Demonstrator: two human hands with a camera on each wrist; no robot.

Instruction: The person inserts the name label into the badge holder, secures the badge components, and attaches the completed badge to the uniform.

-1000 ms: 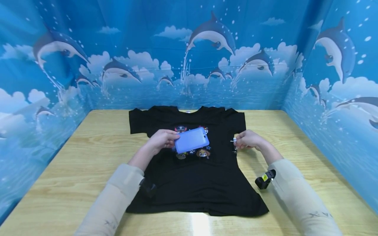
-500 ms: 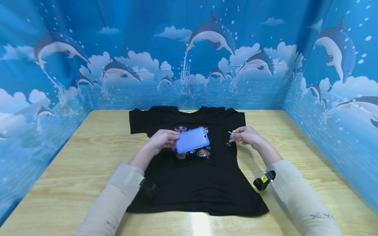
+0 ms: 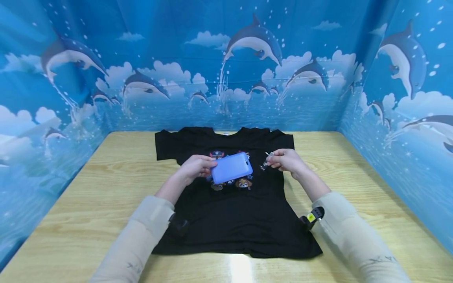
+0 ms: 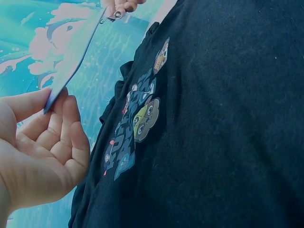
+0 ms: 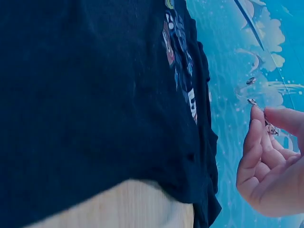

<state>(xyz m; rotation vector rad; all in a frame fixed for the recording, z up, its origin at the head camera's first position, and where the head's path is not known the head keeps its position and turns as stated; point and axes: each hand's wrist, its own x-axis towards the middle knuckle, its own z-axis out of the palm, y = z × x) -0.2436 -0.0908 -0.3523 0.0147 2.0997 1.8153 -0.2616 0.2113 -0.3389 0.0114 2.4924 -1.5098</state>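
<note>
In the head view my left hand (image 3: pixel 192 169) pinches the left end of a flat blue badge holder (image 3: pixel 232 168) between thumb and fingers. The badge holder has rounded corners and a small slot at its right end. It is held tilted above the print of a black T-shirt (image 3: pixel 237 220); the left wrist view shows it edge-on. To its right, my right hand (image 3: pixel 288 161) pinches a small shiny metal clip (image 5: pixel 252 101), whose ends stick out past the fingertips. A gap separates the clip from the badge holder. Fingers hide part of the clip.
The T-shirt lies spread on a light wooden table (image 3: pixel 116 188), its cartoon print (image 3: pixel 244 183) partly behind the badge holder. Blue dolphin curtains (image 3: pixel 212 98) hang at the back and both sides of the table. Each wrist bears a small black camera (image 3: pixel 308 220).
My right hand has moved left with the metal clip, from the shirt's right side to nearer the badge holder. The left hand and badge holder have barely shifted.
</note>
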